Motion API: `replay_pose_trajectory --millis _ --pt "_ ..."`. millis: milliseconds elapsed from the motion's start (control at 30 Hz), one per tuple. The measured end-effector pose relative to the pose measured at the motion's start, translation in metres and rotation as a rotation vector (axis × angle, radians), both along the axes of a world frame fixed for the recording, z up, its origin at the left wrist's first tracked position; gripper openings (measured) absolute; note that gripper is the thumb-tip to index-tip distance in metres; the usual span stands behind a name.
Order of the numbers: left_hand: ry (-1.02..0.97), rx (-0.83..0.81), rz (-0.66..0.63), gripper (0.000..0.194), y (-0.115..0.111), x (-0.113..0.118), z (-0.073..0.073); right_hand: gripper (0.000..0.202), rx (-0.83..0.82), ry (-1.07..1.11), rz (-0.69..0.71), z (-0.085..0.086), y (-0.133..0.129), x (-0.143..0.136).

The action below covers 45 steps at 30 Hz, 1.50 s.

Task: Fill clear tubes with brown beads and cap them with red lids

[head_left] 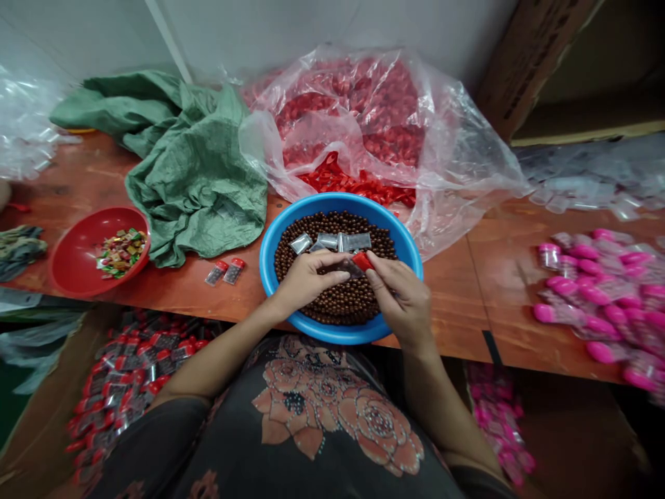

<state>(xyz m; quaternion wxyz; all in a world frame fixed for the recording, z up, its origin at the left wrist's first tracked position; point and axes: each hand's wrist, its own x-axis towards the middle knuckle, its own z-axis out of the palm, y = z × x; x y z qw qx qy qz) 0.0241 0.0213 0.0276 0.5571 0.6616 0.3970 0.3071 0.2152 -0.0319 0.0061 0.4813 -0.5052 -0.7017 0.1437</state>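
Over a blue basin of small brown beads, both my hands meet at one small clear bottle. My left hand is closed around the clear body, which its fingers partly cover. The fingers of my right hand pinch the red cap at the bottle's right end. I cannot tell whether the cap is fully seated. Just beyond my fingers, several clear bottles lie on the beads. Left of the basin, two red-capped bottles rest side by side on the wooden table.
A clear bag of red caps stands behind the basin. To the left are a green sack and a red bowl of wrapped pieces. Pink-capped bottles pile at right. Red-capped bottles fill a box below the table.
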Motion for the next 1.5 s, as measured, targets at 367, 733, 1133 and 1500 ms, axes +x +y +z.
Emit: replay_pose_trajectory --millis 367,733,1133,1500 --pt "0.019 0.031 -0.059 0.035 -0.002 0.000 -0.002 0.044 0.001 0.102 -0.041 -0.004 -0.005 -0.004" --pt "-0.053 0.024 -0.045 0.036 -0.003 0.000 0.001 0.043 0.005 0.226 -0.077 -0.002 -0.007 -0.006" --pt "-0.066 0.043 -0.051 0.031 -0.005 -0.003 -0.002 0.052 0.150 -0.045 0.042 -0.006 -0.008 0.003" --pt "-0.339 -0.267 0.000 0.047 -0.022 0.018 -0.025 0.037 -0.043 0.222 -0.006 -0.006 -0.011 -0.015"
